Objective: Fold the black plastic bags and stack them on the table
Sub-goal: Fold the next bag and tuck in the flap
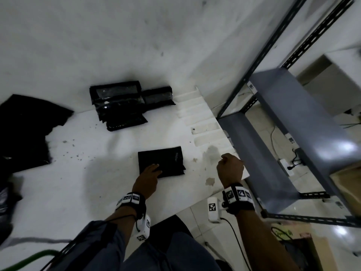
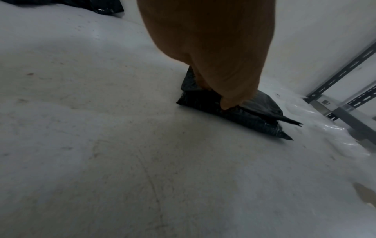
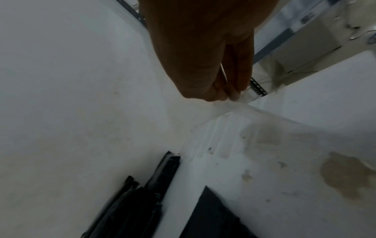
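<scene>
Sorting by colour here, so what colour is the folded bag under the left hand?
Black; the folded bag shows best in the head view.

A grey slotted-metal shelving rack (image 1: 289, 122) stands at the right, with flat grey shelf panels (image 1: 304, 106) and small label stickers on its posts. Beyond it lies a pale glossy tiled floor (image 1: 273, 133) with a white power strip (image 1: 286, 167) and dark cables trailing across it. A cardboard box (image 1: 347, 184) sits at the far right edge. A green hose (image 1: 29, 260) curves along the bottom left corner. A plain white wall (image 1: 136, 36) fills the background.
</scene>
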